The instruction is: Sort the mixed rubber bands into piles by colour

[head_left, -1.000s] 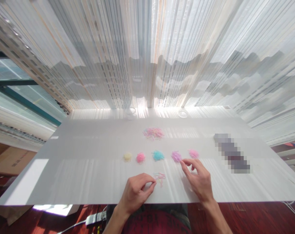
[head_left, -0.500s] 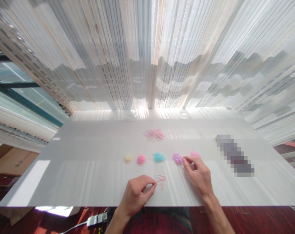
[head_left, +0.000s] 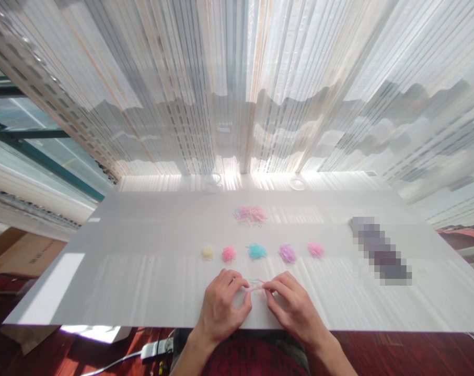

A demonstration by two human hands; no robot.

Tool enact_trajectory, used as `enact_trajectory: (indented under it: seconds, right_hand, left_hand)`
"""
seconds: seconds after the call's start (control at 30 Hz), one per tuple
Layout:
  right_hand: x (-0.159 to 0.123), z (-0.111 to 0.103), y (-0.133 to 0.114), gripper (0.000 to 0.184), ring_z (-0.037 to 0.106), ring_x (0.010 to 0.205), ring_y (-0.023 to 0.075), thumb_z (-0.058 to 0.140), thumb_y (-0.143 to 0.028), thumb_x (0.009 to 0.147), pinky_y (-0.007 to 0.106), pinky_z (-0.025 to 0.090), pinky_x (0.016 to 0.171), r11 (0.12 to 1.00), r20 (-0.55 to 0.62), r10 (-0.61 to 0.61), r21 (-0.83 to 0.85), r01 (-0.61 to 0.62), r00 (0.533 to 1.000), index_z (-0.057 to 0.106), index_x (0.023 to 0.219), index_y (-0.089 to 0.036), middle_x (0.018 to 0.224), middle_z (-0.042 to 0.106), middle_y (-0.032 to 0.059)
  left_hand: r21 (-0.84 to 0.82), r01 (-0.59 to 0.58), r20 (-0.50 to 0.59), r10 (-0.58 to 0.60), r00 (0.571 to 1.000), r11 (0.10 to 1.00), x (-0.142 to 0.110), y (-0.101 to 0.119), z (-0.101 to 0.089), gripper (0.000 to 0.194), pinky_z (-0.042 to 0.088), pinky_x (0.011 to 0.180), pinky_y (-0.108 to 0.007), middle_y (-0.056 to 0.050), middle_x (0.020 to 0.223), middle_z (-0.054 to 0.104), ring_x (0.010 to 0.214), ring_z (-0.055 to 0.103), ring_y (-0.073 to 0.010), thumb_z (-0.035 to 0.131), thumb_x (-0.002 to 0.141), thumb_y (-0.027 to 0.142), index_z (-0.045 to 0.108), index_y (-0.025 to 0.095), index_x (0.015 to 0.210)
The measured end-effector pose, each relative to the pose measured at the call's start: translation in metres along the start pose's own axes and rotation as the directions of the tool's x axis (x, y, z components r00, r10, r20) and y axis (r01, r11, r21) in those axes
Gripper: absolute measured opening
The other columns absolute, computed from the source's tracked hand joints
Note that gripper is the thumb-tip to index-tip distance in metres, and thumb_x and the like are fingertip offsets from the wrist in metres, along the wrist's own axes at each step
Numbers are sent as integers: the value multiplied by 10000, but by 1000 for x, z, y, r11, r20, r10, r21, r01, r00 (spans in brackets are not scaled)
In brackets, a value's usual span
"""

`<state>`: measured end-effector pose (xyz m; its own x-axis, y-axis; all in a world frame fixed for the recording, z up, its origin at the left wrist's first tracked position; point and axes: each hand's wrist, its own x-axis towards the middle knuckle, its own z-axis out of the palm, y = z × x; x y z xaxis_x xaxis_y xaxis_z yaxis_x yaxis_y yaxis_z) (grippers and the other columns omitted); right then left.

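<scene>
Both hands meet over a few thin, loose rubber-band-like strands (head_left: 255, 281) near the table's front edge. My left hand (head_left: 223, 300) is closed, its fingertips at the left end of a pinkish rubber band (head_left: 254, 288). From the other side, the fingertips of my right hand (head_left: 293, 305) pinch at the right end of it. Beyond the hands lies a row of small sorted piles: yellow (head_left: 207, 253), hot pink (head_left: 229, 254), turquoise (head_left: 256, 251), purple (head_left: 287, 253) and light pink (head_left: 315, 249). Farther back is a larger mixed pile (head_left: 250, 214).
A blurred-out dark object (head_left: 380, 250) lies on the right of the white table (head_left: 142, 219). Two clear round items, one at left (head_left: 214, 180) and one at right (head_left: 298, 184), stand by the curtain (head_left: 237, 104). A cardboard box (head_left: 23, 256) and a power strip (head_left: 156, 349) are below.
My right hand has left the purple and light pink piles and come down to the loose strands, beside my left hand. My left hand has shifted only slightly.
</scene>
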<state>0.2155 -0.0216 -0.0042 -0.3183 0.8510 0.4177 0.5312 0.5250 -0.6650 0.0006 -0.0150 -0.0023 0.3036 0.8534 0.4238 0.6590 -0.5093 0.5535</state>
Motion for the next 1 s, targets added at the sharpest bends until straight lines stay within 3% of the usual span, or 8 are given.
enact_trajectory:
  seconds: [0.23, 0.43, 0.73, 1.0]
  right_hand:
    - [-1, 8, 0, 169, 606, 788, 210, 577, -84, 962, 347, 517, 691, 1000, 73, -27, 0, 27, 997, 648, 1022, -225, 854, 645, 38]
    - [1, 6, 0, 174, 598, 762, 202, 568, -87, 961, 321, 518, 664, 1000, 44, -20, 18, 19, 999, 647, 1015, -232, 825, 627, 33]
    - [0, 7, 0, 188, 620, 755, 196, 550, -105, 989, 316, 539, 673, 1000, 9, 5, 20, -6, 1000, 667, 1062, -233, 823, 613, 30]
    - [0, 5, -5, 176, 658, 774, 197, 629, -206, 997, 318, 582, 688, 996, -65, -15, 86, 20, 998, 665, 1166, -234, 855, 663, 39]
  left_hand:
    - [-31, 12, -4, -13, 1000, 999, -8, 0, -3, 145, 543, 727, -331, -39, 852, 624, 819, 612, -209, 633, 825, 59, 627, 199, 862]
    - [-33, -4, -3, 4, 1000, 999, -11, 0, -3, 87, 557, 728, -347, -49, 869, 646, 814, 614, -213, 688, 883, 125, 677, 197, 930]
    - [13, -46, -11, 46, 999, 999, -13, -3, -2, 138, 520, 690, -321, -44, 839, 671, 761, 630, -196, 603, 1001, 183, 702, 207, 908]
    - [-157, -53, -64, 44, 997, 986, -5, 4, -7, 91, 567, 682, -269, -60, 886, 729, 729, 669, -162, 595, 1020, 179, 681, 193, 994]
